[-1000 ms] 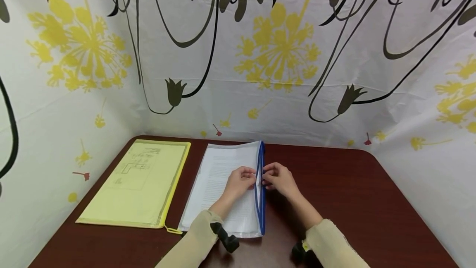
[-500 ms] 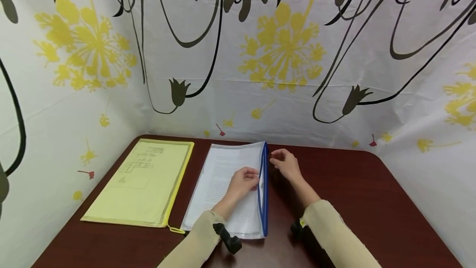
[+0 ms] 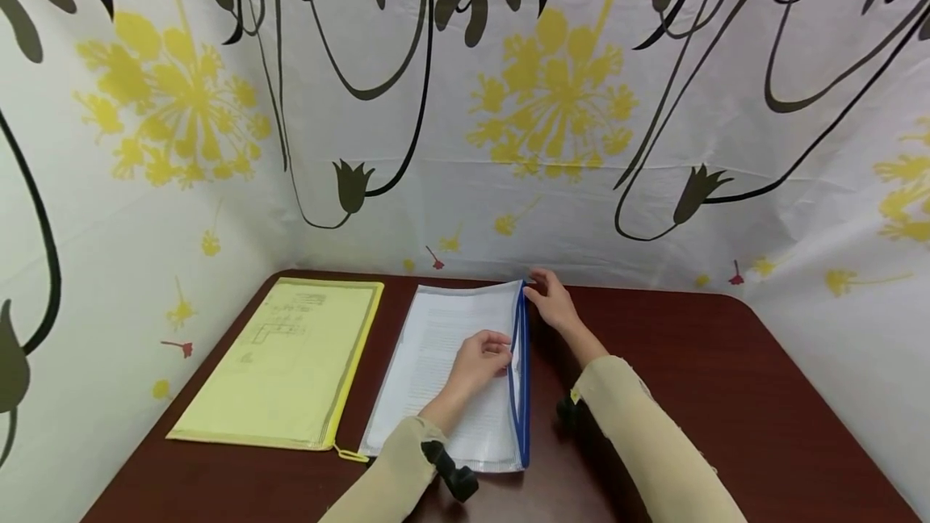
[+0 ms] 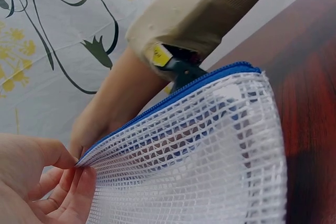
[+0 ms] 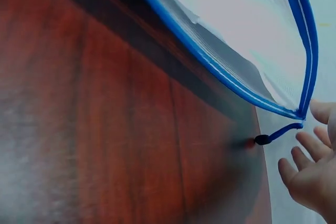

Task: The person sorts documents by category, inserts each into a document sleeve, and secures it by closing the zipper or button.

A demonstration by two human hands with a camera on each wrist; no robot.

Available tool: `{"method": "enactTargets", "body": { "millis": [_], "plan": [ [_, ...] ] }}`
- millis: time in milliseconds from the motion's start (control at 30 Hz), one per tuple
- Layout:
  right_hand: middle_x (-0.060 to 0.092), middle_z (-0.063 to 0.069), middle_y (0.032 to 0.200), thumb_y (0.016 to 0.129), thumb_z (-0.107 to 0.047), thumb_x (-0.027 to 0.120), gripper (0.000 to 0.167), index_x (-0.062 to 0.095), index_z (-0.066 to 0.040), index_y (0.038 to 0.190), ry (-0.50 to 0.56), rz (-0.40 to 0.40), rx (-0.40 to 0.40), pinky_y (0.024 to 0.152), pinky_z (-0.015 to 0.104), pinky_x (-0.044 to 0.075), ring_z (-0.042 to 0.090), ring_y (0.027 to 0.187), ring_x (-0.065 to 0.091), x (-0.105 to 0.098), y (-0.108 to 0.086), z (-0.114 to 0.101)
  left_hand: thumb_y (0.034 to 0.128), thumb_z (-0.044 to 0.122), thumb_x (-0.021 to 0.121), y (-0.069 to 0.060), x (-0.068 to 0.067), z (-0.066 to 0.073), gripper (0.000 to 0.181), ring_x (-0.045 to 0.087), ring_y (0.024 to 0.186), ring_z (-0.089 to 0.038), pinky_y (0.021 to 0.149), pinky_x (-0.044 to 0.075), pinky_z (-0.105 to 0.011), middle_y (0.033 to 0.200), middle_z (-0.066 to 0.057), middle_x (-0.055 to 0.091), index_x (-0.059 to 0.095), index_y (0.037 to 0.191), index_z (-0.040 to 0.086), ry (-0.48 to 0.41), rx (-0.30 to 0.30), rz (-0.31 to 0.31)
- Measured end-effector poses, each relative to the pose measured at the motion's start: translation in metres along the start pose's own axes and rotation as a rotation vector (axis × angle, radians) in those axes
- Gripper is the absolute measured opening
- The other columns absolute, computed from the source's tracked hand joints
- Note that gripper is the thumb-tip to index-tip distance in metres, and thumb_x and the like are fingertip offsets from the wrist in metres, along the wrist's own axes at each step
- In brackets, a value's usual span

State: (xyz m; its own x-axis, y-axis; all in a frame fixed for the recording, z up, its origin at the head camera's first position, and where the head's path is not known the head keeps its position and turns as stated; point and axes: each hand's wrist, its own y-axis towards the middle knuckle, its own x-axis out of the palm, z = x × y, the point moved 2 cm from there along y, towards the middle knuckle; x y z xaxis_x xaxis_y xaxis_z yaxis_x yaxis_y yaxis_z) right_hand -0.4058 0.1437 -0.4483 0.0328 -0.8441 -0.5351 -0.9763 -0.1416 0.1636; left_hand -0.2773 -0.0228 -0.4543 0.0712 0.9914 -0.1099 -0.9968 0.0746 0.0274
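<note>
A clear mesh zipper pouch (image 3: 443, 329) with blue zipper edging lies on the table, printed paper (image 5: 226, 19) inside it. Along its right side the zipper is undone, and the two blue edges part in the right wrist view. My left hand (image 3: 481, 361) pinches the upper blue edge between thumb and fingers, as the left wrist view shows. At the pouch's far right corner is my right hand (image 3: 554, 303), its fingers loosely bent and holding nothing. Close to those fingers, a blue zipper pull (image 5: 283, 129) with a dark end hangs off the corner.
A yellow zipper pouch (image 3: 283, 370) holding a sheet with a line drawing lies to the left, its yellow pull loop (image 3: 352, 454) at the near corner. Dark reddish wood covers the table (image 3: 668, 378). Patterned cloth (image 3: 407, 224) stands behind the far edge.
My right hand has let go of the pouch's blue edge and moved away along it to the far corner. My left hand has stayed at the upper edge.
</note>
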Motion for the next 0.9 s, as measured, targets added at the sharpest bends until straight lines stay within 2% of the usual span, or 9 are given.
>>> {"method": "enactTargets", "body": {
  "millis": [133, 267, 433, 600, 767, 900],
  "plan": [
    [0.046, 0.028, 0.148, 0.104, -0.013, 0.05, 0.049, 0.036, 0.001, 0.149, 0.021, -0.051, -0.009, 0.116, 0.056, 0.035, 0.042, 0.14, 0.04, 0.0006, 0.0059, 0.0005, 0.0857, -0.001, 0.064, -0.0004, 0.0011, -0.0008, 0.024, 0.065, 0.078, -0.011, 0.071, 0.062, -0.03, 0.095, -0.016, 0.069, 0.066, 0.109, -0.006, -0.005, -0.002, 0.001],
    [0.052, 0.031, 0.139, 0.104, -0.011, 0.048, 0.045, 0.04, 0.002, 0.146, -0.001, -0.076, 0.001, 0.107, 0.054, 0.044, 0.043, 0.131, 0.049, 0.0011, 0.0083, 0.0007, 0.0863, -0.001, 0.064, -0.001, 0.0018, -0.0007, 0.023, 0.065, 0.077, -0.011, 0.071, 0.062, -0.03, 0.095, -0.016, 0.069, 0.066, 0.109, -0.005, -0.005, -0.006, 0.001],
    [0.059, 0.029, 0.127, 0.103, -0.012, 0.05, 0.04, 0.046, 0.001, 0.141, -0.053, -0.061, 0.018, 0.093, 0.048, 0.051, 0.04, 0.114, 0.059, 0.0002, 0.0074, 0.0003, 0.087, -0.001, 0.064, -0.0012, 0.0024, -0.0004, 0.023, 0.064, 0.077, -0.01, 0.07, 0.062, -0.03, 0.095, -0.015, 0.069, 0.066, 0.109, -0.005, 0.001, -0.008, 0.003],
    [0.061, 0.026, 0.122, 0.102, -0.012, 0.053, 0.036, 0.053, 0.0, 0.136, -0.003, -0.053, 0.046, 0.084, 0.043, 0.058, 0.036, 0.104, 0.063, -0.0026, 0.0053, -0.0001, 0.0862, -0.003, 0.063, 0.0014, 0.0036, -0.003, 0.023, 0.064, 0.076, -0.009, 0.069, 0.062, -0.03, 0.094, -0.016, 0.068, 0.065, 0.109, -0.007, 0.004, 0.014, 0.006],
    [0.065, 0.023, 0.114, 0.099, -0.01, 0.057, 0.033, 0.058, 0.001, 0.13, -0.007, -0.009, 0.053, 0.07, 0.031, 0.056, 0.034, 0.094, 0.065, -0.006, 0.0029, 0.0029, 0.0862, -0.004, 0.062, 0.0026, 0.0048, -0.0053, 0.024, 0.064, 0.075, -0.011, 0.069, 0.063, -0.033, 0.095, -0.02, 0.068, 0.064, 0.109, -0.01, -0.006, 0.03, 0.005],
    [0.069, 0.024, 0.104, 0.097, -0.005, 0.06, 0.028, 0.061, 0.003, 0.123, 0.031, 0.033, 0.069, 0.07, 0.036, 0.059, 0.035, 0.089, 0.068, -0.0084, 0.0, 0.0029, 0.0866, -0.004, 0.062, 0.0025, 0.0053, -0.0058, 0.024, 0.063, 0.075, -0.01, 0.069, 0.063, -0.032, 0.095, -0.02, 0.068, 0.064, 0.11, -0.01, -0.001, 0.02, 0.001]
  ]
}}
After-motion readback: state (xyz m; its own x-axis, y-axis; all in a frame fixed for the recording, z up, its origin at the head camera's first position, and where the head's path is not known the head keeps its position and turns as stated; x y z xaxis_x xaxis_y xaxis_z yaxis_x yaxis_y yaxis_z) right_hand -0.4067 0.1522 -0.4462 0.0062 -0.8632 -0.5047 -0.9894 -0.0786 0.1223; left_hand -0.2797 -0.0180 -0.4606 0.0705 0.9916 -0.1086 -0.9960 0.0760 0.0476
